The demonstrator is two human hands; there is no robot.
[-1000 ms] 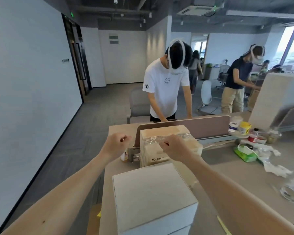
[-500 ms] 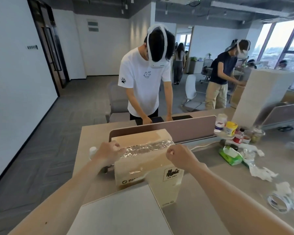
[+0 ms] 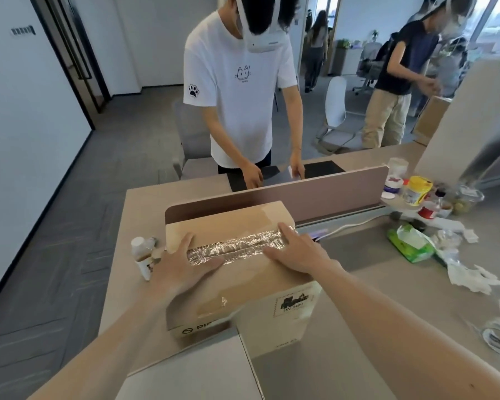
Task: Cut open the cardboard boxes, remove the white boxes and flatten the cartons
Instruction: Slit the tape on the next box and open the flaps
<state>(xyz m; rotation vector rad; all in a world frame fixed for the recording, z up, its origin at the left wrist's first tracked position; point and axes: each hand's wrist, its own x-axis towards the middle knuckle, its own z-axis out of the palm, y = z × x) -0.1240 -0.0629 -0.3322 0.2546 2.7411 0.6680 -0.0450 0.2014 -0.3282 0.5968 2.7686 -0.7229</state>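
Grip, both hands: left hand (image 3: 182,264) and right hand (image 3: 296,252) lying spread and flat, palms down, on top of cardboard box (image 3: 237,272), one at each end of crinkled tape seam (image 3: 237,246); pinching nothing.
Position: box sitting on tabletop (image 3: 387,287), just in front of pink divider (image 3: 300,194), near end overhanging a white box (image 3: 191,373) at the bottom edge.
Risks, judged: seam looking sealed, with no cutter showing in either hand, so pulling at tape bare-handed probably tearing card or slipping. Pressing down possibly tipping the box off the white box below. Small bottle (image 3: 145,255) standing just beside the left hand, likely getting knocked over when turning the carton.
Not showing: contents of the carton; fingertips of the left hand partly merging with tape glare; printed label (image 3: 295,304) blurring, mostly unreadable; white box cut off by frame edge; clutter at right of tabletop hard to identify.
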